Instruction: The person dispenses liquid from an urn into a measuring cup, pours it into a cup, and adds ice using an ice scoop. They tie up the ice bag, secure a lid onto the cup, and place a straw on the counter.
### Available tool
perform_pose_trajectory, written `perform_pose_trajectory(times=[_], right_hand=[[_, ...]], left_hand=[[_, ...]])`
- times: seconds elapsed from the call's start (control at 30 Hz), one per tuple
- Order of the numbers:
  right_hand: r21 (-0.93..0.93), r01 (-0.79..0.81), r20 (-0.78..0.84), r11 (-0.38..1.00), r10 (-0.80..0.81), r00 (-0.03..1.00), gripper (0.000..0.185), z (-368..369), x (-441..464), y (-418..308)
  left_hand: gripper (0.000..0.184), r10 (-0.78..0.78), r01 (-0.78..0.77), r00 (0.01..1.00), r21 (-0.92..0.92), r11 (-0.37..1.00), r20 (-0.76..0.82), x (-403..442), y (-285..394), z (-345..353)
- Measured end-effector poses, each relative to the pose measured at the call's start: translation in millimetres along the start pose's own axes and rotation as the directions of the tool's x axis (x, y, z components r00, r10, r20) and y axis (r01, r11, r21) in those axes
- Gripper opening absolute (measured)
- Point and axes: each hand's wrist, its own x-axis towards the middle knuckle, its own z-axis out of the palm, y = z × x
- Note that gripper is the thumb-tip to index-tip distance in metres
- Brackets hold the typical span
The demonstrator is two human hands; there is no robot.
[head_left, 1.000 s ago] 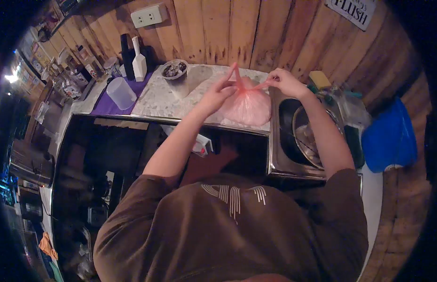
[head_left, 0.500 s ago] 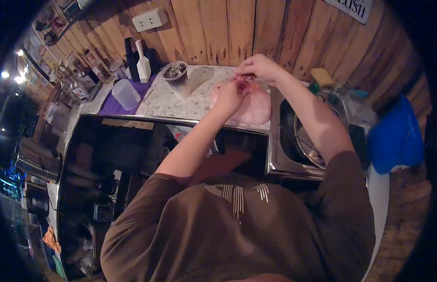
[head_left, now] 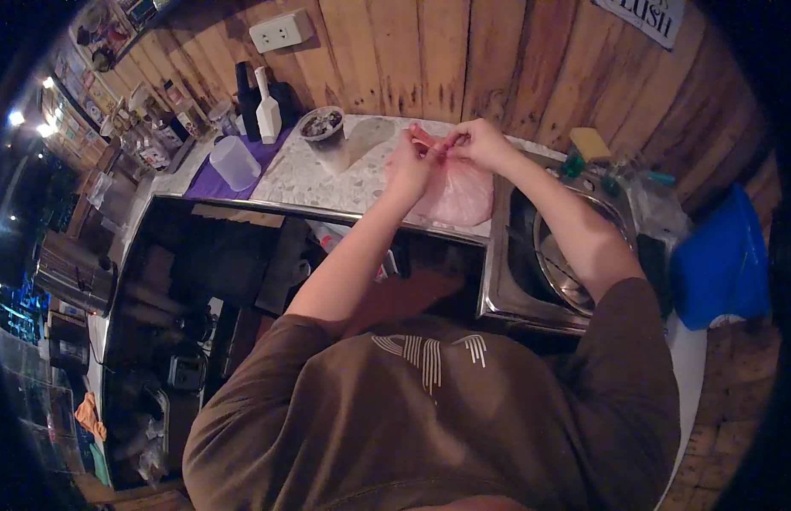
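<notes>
A pink, thin plastic bag (head_left: pixel 459 198) sits full and rounded on the speckled counter, against the left side of the sink. My left hand (head_left: pixel 412 163) pinches the gathered top of the bag from the left, with a bit of pink plastic rising by its fingers. From the right, my right hand (head_left: pixel 479 143) grips the same gathered top, its fingertips close to the left ones. What the bag contains cannot be made out. Left of the hands stands a clear plastic cup (head_left: pixel 325 138) with dark contents.
A metal sink (head_left: pixel 506 294) with a round pan (head_left: pixel 553 264) lies below my right forearm. Further right are a yellow sponge (head_left: pixel 590 145) and a blue basin (head_left: pixel 723 264). A translucent pitcher (head_left: pixel 234 164) rests on a purple cloth (head_left: pixel 201 186) at left.
My hands have shifted on the bag's top; the right is slightly lower and both pinch the gathered plastic. The reddish patch between them is less visible. The view has shifted slightly.
</notes>
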Motion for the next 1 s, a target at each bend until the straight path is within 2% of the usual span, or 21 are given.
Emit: perform_pose_trajectory(times=[0.07,0.1,0.17,0.27,0.3,0.37,0.4,0.5,0.57,0.6,0.7,0.8,0.9,0.97,1.0], right_hand=[[0.052,0.061,-0.049,0.997,-0.058,0.997,0.018,5.0,-0.7,6.6],[0.077,0.091,-0.073,0.993,-0.086,0.994,0.018,8.1,-0.6,10.2],[0.015,0.072,-0.111,0.997,-0.07,0.991,0.018,12.3,1.0,12.2],[0.003,0.017,-0.164,1.0,-0.016,0.986,0.018,16.4,1.9,12.4],[0.013,-0.005,-0.18,1.0,0.007,0.984,0.018,17.8,1.7,11.6],[-0.006,-0.091,-0.199,0.996,0.088,0.976,0.018,17.1,2.7,6.9],[-0.016,-0.135,-0.209,0.991,0.129,0.969,0.017,16.7,3.1,5.0],[0.08,-0.087,-0.223,0.993,0.103,0.969,0.017,21.6,5.8,12.9],[-0.03,-0.07,-0.192,0.997,0.063,0.979,0.014,20.9,-0.3,2.1],[-0.085,-0.057,-0.174,0.995,0.041,0.984,0.013,20.1,-3.3,-3.7],[-0.066,-0.075,-0.093,0.995,0.068,0.993,0.013,14.2,-11.5,-13.5],[0.181,-0.074,-0.011,0.981,0.077,0.997,0.014,19.5,-10.2,2.0],[0.148,-0.205,0.027,0.967,0.204,0.979,0.015,23.2,-4.3,8.7],[0.21,-0.263,0.178,0.942,0.228,0.957,0.015,16.9,2.7,5.1],[0.235,-0.294,0.254,0.926,0.234,0.939,0.015,13.7,5.2,3.2]], left_hand=[[0.048,-0.019,0.02,1.0,-0.16,0.987,0.007,-7.1,14.7,-5.3],[0.048,0.002,0.001,1.0,-0.125,0.992,0.03,-7.4,19.6,-8.0],[0.048,0.04,-0.035,0.996,-0.056,0.998,0.077,-8.7,26.0,-12.1],[0.05,-0.015,0.014,0.997,0.009,1.0,0.077,-22.1,54.4,-18.5],[0.049,0.004,-0.008,1.0,0.128,0.992,0.027,-29.9,69.1,-20.3],[0.049,0.06,-0.034,0.996,0.362,0.932,-0.063,-43.6,97.2,-21.0],[0.046,0.152,-0.111,0.986,0.402,0.909,-0.071,-44.6,96.4,-19.8],[0.044,0.381,-0.309,0.923,0.503,0.807,-0.046,-45.1,87.5,-18.0],[0.047,0.476,-0.405,0.879,0.544,0.735,0.011,-42.2,82.8,-21.2],[0.047,0.469,-0.397,0.883,0.502,0.769,-0.02,-41.3,81.3,-20.5],[0.046,0.444,-0.372,0.892,0.419,0.828,-0.087,-40.0,88.3,-21.0],[0.045,0.407,-0.338,0.907,0.388,0.857,-0.11,-36.6,78.8,-18.0],[0.037,0.309,-0.273,0.946,0.271,0.923,-0.098,-35.4,75.6,-18.8],[0.029,0.25,-0.232,0.966,0.215,0.949,-0.059,-31.4,73.5,-20.4],[0.026,0.351,-0.32,0.935,0.294,0.901,-0.057,-30.3,71.8,-23.0]])
